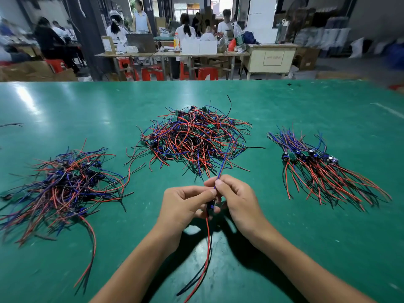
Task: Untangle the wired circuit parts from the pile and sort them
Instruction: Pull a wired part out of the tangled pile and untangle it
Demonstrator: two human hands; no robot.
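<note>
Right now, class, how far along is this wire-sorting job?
Done: a combed row of wired parts lies right, a looser heap left. In hand: the left hand and right hand grip one red, black and blue wired part. Left: the big tangled centre pile on the green table.

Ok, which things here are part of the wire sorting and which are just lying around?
Part of the job:
tangled middle pile
left pile
aligned right pile
wired part held by left hand and right hand

Lying about:
stray black wire

Bare table (273, 110) lanes separate left heap (65, 182), tangled pile (192, 138), sorted row (323, 169).
</note>
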